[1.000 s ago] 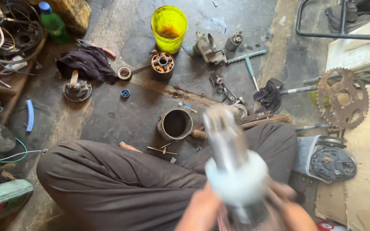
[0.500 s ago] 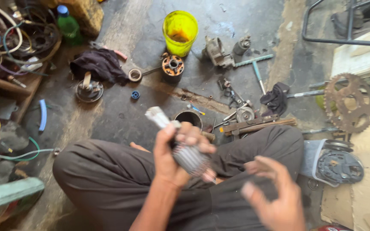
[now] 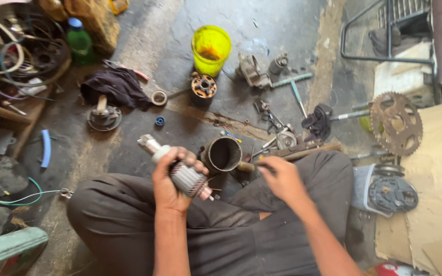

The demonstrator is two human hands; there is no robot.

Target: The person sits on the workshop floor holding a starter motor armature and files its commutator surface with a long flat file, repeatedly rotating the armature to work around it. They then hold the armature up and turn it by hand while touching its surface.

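Right now my left hand (image 3: 172,179) is wrapped around a grey ribbed metal armature with a pale shaft end (image 3: 180,171), holding it tilted over my lap with the shaft pointing up and away to the left, so the finned middle sits in my palm and both ends stay free to look at. My right hand (image 3: 282,179) is low over my right knee, fingers curled about the end of a thin rod-like tool (image 3: 249,166) that lies beside a short open steel cylinder housing (image 3: 223,153); how firmly it grips I cannot tell. That housing stands mouth-up on the stained concrete floor (image 3: 129,143) just past my crossed legs, close enough to reach without shifting. Farther out lie a round copper-wound stator (image 3: 203,86), a translucent yellow plastic cup (image 3: 211,48), a small blue ring (image 3: 160,121) and a dark crumpled rag (image 3: 113,87). Off to the right a rusty toothed chain sprocket (image 3: 396,122) rests on a sheet of brown cardboard (image 3: 436,204).
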